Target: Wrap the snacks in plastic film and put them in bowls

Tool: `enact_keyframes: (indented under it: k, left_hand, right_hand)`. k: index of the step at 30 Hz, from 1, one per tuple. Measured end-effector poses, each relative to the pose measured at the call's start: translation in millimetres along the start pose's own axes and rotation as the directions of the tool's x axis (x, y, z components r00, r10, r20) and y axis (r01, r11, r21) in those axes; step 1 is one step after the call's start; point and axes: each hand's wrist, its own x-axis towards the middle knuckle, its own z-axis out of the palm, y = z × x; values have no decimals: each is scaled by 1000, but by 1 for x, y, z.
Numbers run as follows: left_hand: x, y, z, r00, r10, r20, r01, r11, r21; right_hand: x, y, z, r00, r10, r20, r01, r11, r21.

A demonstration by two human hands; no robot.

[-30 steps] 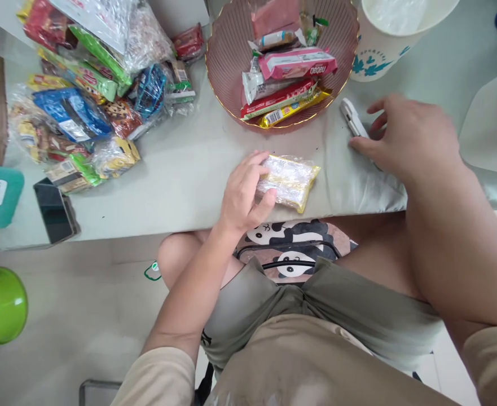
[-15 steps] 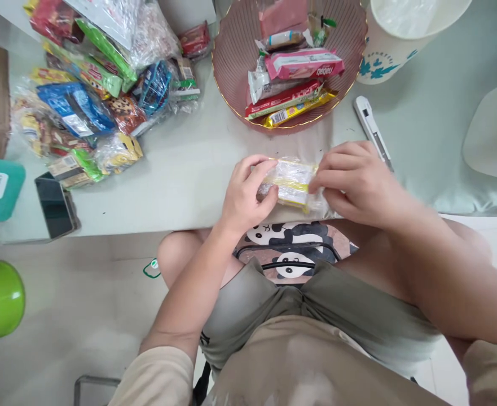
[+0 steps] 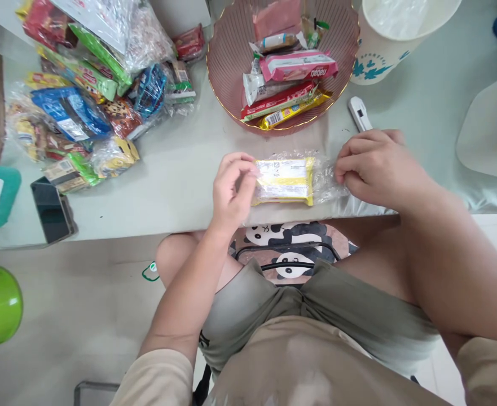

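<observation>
A yellow and white snack packet (image 3: 288, 180) lies near the table's front edge, wrapped in clear plastic film (image 3: 326, 175). My left hand (image 3: 233, 189) pinches the left end of the packet between thumb and fingers. On the other side, my right hand (image 3: 369, 166) is closed on the loose end of the film, which stretches out to the right of the packet. Just beyond the right hand lies a white box cutter (image 3: 359, 113), its lower part hidden by the hand.
A pink ribbed bowl (image 3: 227, 84) with several snacks stands behind the packet. To its right is a paper bucket (image 3: 373, 62) with plastic inside. Wrapped snacks (image 3: 79, 113) are piled at left, near a phone (image 3: 52, 210). A white container (image 3: 485, 129) stands far right.
My right hand has moved right, drawing the film out from the packet. My left hand has shifted to the packet's left end, and more of the packet's face shows.
</observation>
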Motion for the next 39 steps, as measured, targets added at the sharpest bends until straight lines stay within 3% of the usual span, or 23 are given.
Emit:
enact_keyframes:
  k: [2, 4, 7, 9, 11, 12, 14, 16, 18, 20, 24, 29, 32, 37, 39]
  left_hand:
    - [4, -9, -6, 985, -144, -98, 130, 981, -143]
    - [8, -20, -14, 941, -287, -179, 233, 934, -269]
    - [11, -34, -26, 868, -406, -286, 282, 877, -389]
    - [11, -34, -32, 834, -414, -365, 255, 876, -410]
    - [10, -28, -37, 869, -289, -401, 181, 941, -286]
    - [9, -24, -39, 911, -185, -368, 132, 978, -163]
    - [6, -15, -41, 984, -13, -177, 31, 995, 100]
    - [4, -8, -41, 999, 8, 40, -17, 973, 232]
    - [3, -5, -40, 992, -22, 125, -9, 971, 237]
    - [4, -4, -40, 994, -42, 98, 20, 977, 210]
    - [6, -5, -42, 993, -95, 64, 78, 968, 238]
    - [7, -6, -44, 990, -121, 76, 92, 945, 315]
    - [6, -7, -47, 999, -49, 16, 44, 967, 249]
    - [5, -13, -52, 983, -84, 165, 38, 965, 261]
    - [6, -14, -52, 980, -102, 171, 55, 964, 261]
  right_hand:
    - [0, 2, 1, 1000, 18, -19, -18, 1000, -11]
    - [0, 6, 2, 999, 41, -21, -41, 999, -30]
    - [1, 10, 1, 997, 60, -38, -62, 997, -40]
    - [3, 6, -1, 988, 85, -131, -86, 996, -1]
    - [5, -3, -4, 948, 142, -285, -126, 989, 74]
    - [7, -9, -4, 926, 173, -335, -143, 983, 111]
    - [10, -20, -2, 925, 195, -326, -155, 977, 144]
    - [13, -27, 3, 962, 184, -201, -157, 978, 139]
    - [16, -29, 8, 976, 185, -111, -170, 977, 130]
    - [17, -29, 10, 977, 188, -104, -172, 975, 139]
    - [16, -30, 7, 969, 142, -201, -108, 979, 174]
    - [13, -27, 2, 996, 72, -56, -64, 988, 137]
    - [11, -23, -2, 993, 96, -74, -86, 988, 125]
    - [9, -19, -4, 977, 199, -79, -191, 977, 95]
    - [9, -18, -2, 974, 221, -58, -214, 971, 111]
